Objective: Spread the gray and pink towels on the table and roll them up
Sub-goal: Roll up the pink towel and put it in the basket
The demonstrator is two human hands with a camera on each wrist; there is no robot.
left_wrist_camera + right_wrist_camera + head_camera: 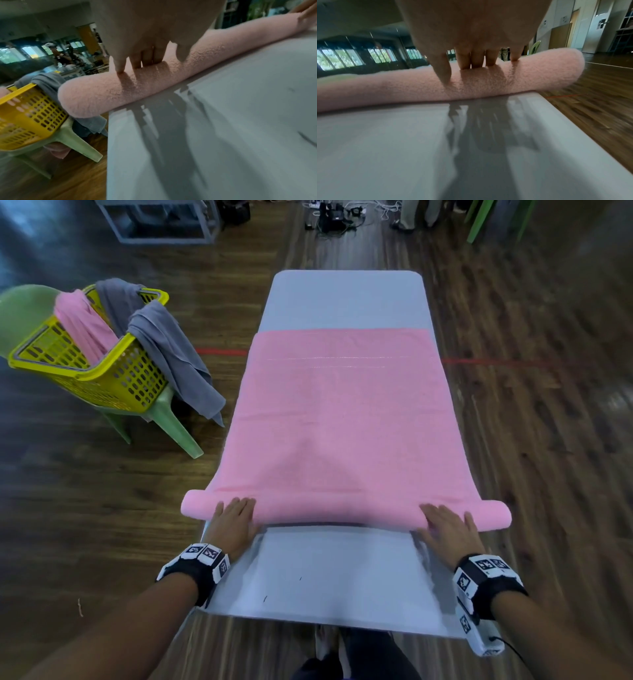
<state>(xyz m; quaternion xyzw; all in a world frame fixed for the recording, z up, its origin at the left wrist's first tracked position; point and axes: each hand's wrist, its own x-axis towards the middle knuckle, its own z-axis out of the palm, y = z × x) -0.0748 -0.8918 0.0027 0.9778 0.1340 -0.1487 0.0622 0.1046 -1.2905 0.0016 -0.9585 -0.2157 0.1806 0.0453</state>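
Observation:
A pink towel [342,412] lies spread along the grey table [335,577], its near end wound into a roll [342,513] that overhangs both table sides. My left hand [236,517] presses flat on the roll's left part, fingers straight [137,62]. My right hand [445,523] presses flat on its right part, fingers straight on the pink roll [539,75]. A gray towel [171,350] hangs over the rim of a yellow basket [102,374] at the left, beside another pink towel [82,323].
The yellow basket sits on a green plastic chair [164,419] on the wooden floor left of the table. A red tape line [496,362] crosses the floor. Cables and a grey frame [161,220] lie beyond the table's far end.

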